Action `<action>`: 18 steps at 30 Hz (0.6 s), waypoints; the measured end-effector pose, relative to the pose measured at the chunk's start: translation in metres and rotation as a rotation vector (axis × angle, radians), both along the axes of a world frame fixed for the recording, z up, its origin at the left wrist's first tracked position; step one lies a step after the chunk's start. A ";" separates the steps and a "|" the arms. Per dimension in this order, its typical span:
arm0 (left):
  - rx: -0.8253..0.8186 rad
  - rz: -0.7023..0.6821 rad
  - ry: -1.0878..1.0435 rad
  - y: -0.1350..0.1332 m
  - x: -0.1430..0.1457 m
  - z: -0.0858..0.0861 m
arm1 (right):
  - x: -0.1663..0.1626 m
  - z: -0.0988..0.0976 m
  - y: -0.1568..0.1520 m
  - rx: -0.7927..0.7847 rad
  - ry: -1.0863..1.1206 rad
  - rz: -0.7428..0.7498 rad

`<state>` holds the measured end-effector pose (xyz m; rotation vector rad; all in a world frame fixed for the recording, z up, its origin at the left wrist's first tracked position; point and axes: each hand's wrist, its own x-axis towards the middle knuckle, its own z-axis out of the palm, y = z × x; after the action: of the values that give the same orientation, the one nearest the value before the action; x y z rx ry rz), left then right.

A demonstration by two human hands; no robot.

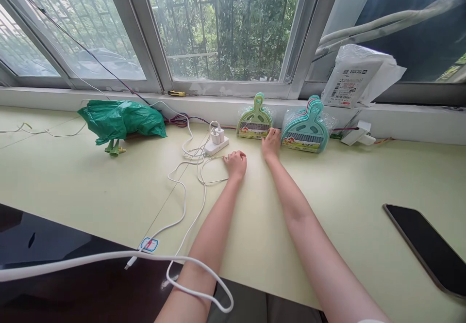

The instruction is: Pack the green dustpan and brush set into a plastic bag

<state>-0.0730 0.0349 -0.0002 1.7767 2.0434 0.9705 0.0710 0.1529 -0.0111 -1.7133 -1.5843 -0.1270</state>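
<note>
While the left hand (236, 164), curled, pinches the white cable (204, 165) near the desk's (327, 192) far edge, the right hand (271, 143) touches the wrapped dustpan set (255, 121): probably light, stiff, slippery film; grip by handle.

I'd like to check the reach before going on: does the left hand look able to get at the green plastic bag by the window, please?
Probably yes. The left hand rests on the table by a white cable; the green plastic bag lies further left, with only loose cable loops and bare tabletop between them.

both bare arms stretched far forward, left hand (236, 162) loosely curled, right hand (271, 143) farther out, fingers bent down
</note>
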 end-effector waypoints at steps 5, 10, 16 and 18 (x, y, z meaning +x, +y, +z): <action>-0.001 0.004 0.018 0.000 0.000 0.002 | -0.004 0.004 -0.013 0.008 -0.124 0.149; 0.009 0.002 0.016 0.002 0.000 -0.001 | 0.006 0.009 -0.035 0.138 -0.016 0.053; 0.022 -0.002 0.017 0.004 0.000 -0.002 | 0.082 0.009 -0.055 0.173 0.142 -0.233; 0.027 -0.005 0.022 0.005 0.000 -0.002 | 0.118 0.004 -0.056 0.159 0.187 -0.348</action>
<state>-0.0726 0.0394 -0.0022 1.8134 2.0472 0.9862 0.1888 0.0966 -0.0073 -1.8038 -1.1021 -0.2510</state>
